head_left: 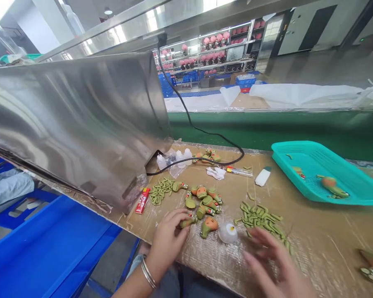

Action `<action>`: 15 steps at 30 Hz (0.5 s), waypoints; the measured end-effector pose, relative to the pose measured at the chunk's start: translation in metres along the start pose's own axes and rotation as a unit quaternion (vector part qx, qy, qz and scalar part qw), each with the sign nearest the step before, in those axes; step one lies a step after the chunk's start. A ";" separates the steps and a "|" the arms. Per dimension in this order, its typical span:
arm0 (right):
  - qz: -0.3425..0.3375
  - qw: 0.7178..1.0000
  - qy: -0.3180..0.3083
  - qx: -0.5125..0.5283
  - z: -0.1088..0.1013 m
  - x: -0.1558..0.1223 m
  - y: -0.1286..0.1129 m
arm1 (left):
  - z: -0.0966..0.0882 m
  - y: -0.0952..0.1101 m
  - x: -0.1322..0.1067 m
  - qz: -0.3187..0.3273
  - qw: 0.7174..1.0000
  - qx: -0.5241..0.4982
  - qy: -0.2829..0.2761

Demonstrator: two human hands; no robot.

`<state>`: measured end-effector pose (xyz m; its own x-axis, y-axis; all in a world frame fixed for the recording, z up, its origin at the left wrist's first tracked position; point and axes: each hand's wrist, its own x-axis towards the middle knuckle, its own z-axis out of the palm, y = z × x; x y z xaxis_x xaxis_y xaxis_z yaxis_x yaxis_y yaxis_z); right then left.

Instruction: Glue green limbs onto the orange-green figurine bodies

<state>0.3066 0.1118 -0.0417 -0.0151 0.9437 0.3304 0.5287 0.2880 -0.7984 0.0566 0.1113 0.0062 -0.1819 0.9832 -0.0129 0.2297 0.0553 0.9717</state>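
Fingers (179, 216) of the left hand (168, 234) grip a figure (190, 220); the right hand (275, 260), spread, hangs by green strips (261, 217). The basket (293, 178) holds another figure (332, 187) and small pieces (299, 172).

Small figures (209, 227) are showing olive green with orange patches and flecks of red, white and black; a pile of thin pieces (261, 217) is echoing that green. A squat bottle (228, 234) is looking milky white, tipped orange-yellow. A basket (354, 176) is standing out in turquoise, patterned with perforations; a packet (142, 200) is displaying white markings on red, bangles (147, 272) are gleaming silver, and cardboard (323, 227) is spreading brown beneath
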 end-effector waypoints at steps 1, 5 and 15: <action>-0.001 1.000 -0.011 -0.014 0.017 0.002 -0.009 | -0.003 -0.001 -0.004 -0.018 0.999 -0.026 0.012; -0.001 0.998 -0.040 -0.045 0.054 0.010 -0.021 | -0.022 -0.001 -0.028 -0.106 0.981 -0.161 0.036; 0.104 0.951 -0.149 0.251 0.067 -0.030 -0.090 | -0.079 -0.008 -0.062 -0.181 0.906 -0.382 -0.031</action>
<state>0.2021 0.0682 -0.0134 -0.2347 0.9712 0.0409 0.0756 0.0602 -0.9953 -0.0090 0.0366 0.0183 -0.0529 0.9342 -0.3528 -0.5670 0.2628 0.7807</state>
